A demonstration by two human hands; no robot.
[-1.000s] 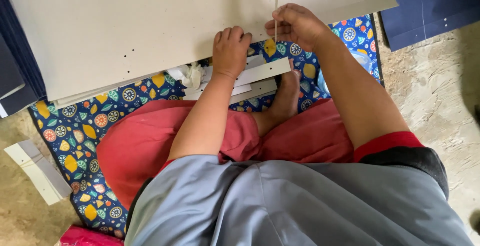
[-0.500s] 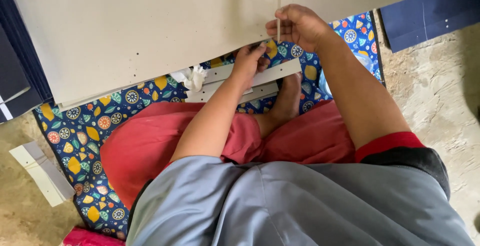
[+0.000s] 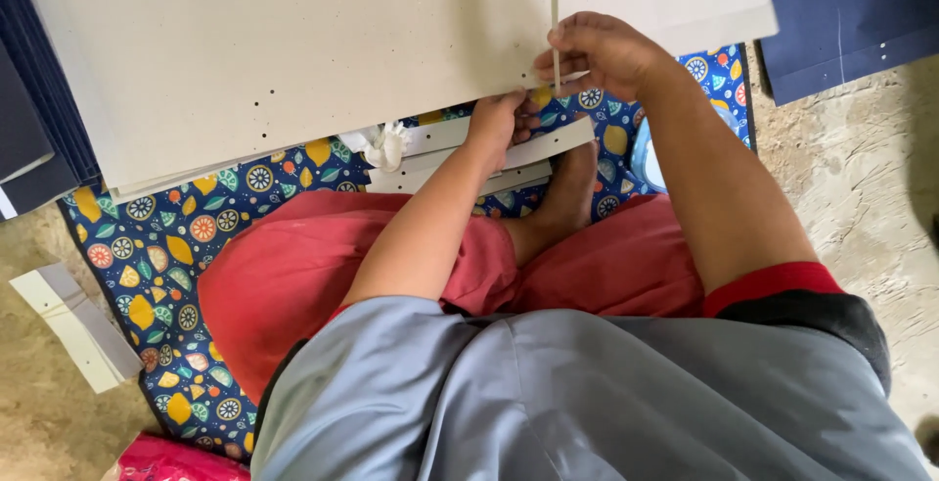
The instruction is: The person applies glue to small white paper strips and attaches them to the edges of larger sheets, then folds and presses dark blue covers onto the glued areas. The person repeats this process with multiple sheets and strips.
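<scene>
Head view: our left hand (image 3: pixel 501 119) has slid to the board (image 3: pixel 293 50) edge, gripping it; right hand (image 3: pixel 597 50) at 1 o'clock still pinches the thread (image 3: pixel 555 11).

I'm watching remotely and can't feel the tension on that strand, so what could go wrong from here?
1. The right hand pinches a thin pale strand taut at the grey board's edge; pulled harder, it might snap or tear the board.
2. The left hand sits under that edge, fingers partly hidden, so the strand could catch them.
3. The board overhangs the loose white strips on the patterned mat; shifting it might knock them.
</scene>
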